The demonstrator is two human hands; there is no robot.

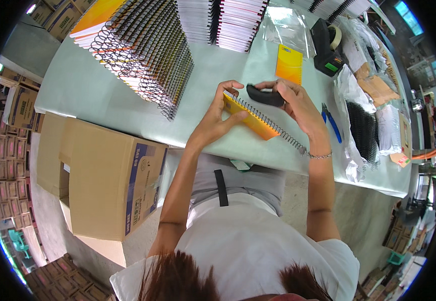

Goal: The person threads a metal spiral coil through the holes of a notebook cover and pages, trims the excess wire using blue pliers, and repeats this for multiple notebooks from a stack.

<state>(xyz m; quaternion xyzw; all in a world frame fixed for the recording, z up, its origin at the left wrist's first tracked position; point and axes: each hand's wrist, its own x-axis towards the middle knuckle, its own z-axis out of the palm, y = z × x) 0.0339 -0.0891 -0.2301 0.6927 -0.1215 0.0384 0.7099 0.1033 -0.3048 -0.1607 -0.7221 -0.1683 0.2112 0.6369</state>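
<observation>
In my left hand (217,118) is a yellow notebook (250,118), tilted over the near part of the table, with the thumb on its cover and the fingers behind. A dark spiral coil (273,123) runs along the notebook's edge, and its free end sticks out past the lower corner toward my right wrist. My right hand (298,103) is closed around a smooth, black, curved object (265,96), held just off the notebook's coil edge; its exact kind is unclear. Blue-handled pliers (333,123) lie on the table to the right of my right wrist.
A tall stack of spiral notebooks (142,55) stands at the far left, more bound stacks (238,22) behind. A yellow notebook (289,64), clear plastic bag (288,27) and black tape dispenser (327,52) lie beyond my hands. Black coils (362,130) fill the right; a cardboard box (97,173) stands left.
</observation>
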